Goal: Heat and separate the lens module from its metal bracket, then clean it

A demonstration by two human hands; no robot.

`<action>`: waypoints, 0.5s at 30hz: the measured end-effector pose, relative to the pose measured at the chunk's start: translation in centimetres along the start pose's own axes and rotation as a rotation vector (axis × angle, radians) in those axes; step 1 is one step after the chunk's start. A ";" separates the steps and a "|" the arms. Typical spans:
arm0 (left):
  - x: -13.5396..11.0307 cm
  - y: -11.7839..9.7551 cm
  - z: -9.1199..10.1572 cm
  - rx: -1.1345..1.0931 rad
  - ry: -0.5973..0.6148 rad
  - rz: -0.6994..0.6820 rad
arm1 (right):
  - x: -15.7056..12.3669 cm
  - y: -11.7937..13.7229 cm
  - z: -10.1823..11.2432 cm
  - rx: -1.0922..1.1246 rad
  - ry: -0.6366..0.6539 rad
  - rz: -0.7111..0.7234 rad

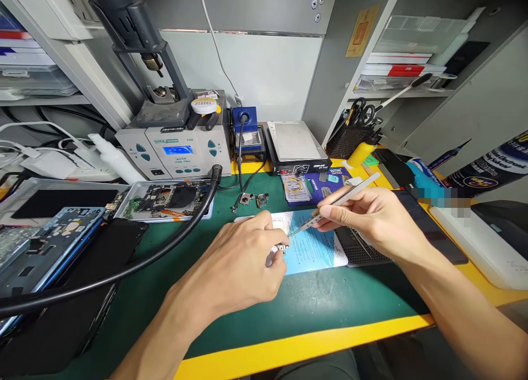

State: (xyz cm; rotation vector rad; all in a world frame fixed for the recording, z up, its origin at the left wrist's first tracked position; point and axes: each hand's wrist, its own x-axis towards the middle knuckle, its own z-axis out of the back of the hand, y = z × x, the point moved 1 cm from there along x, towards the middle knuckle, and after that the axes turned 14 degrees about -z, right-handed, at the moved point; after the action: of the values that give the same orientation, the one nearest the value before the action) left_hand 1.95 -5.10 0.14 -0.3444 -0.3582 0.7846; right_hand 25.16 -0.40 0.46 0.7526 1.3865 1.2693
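Observation:
My right hand [358, 212] pinches a pair of metal tweezers [344, 198], whose tips point down and left. Between the thumb and fingers of my left hand [243, 253] is a small metallic part [280, 248], mostly hidden by the fingers; it looks like a phone camera module. The tweezer tips are close beside its upper edge, and I cannot tell if they touch. Under both hands lies a blue and white printed card [315, 248] on the green mat [317, 303]. Just beyond, two small camera modules [246, 199] sit on the mat.
An opened phone [165, 198] lies behind a thick black hose [181, 231] that crosses the left side. At the back stand a grey soldering station [177, 149] and a small heating plate [297, 143]. Phone parts [53, 248] pile up at left. A white box [482, 248] lies right.

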 end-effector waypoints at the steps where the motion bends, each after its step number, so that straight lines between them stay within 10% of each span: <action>1: 0.0 0.0 0.0 -0.001 0.001 -0.001 | 0.0 0.0 0.1 0.006 0.002 -0.003; 15: -0.2 0.2 0.6 -0.024 -0.046 0.023 | -0.4 0.5 0.0 -0.009 -0.001 0.004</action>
State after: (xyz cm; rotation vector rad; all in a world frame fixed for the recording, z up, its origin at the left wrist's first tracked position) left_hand 1.42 -4.98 0.54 -0.3543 -0.4077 0.8126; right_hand 25.17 -0.65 1.01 0.7499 1.3779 1.2777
